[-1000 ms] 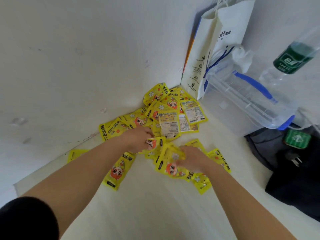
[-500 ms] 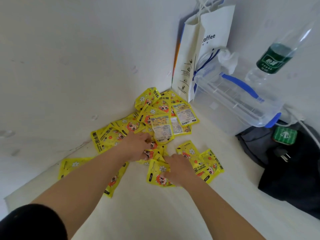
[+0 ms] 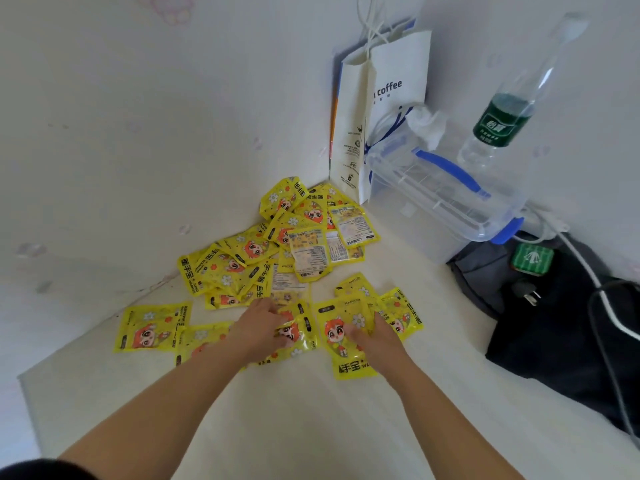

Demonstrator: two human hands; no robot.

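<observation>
A crinkled hand-warmer packet (image 3: 298, 336) is gripped in the left hand (image 3: 260, 329), another packet (image 3: 337, 341) is pressed under the flat right hand (image 3: 379, 341), and the pile (image 3: 277, 251) is found up-frame, nearer the left.

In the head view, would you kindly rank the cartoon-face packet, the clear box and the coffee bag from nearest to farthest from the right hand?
1. Packet: right under the right hand, which touches it.
2. Clear box: farther back, to the right.
3. Coffee bag: in the corner, behind the box.
</observation>
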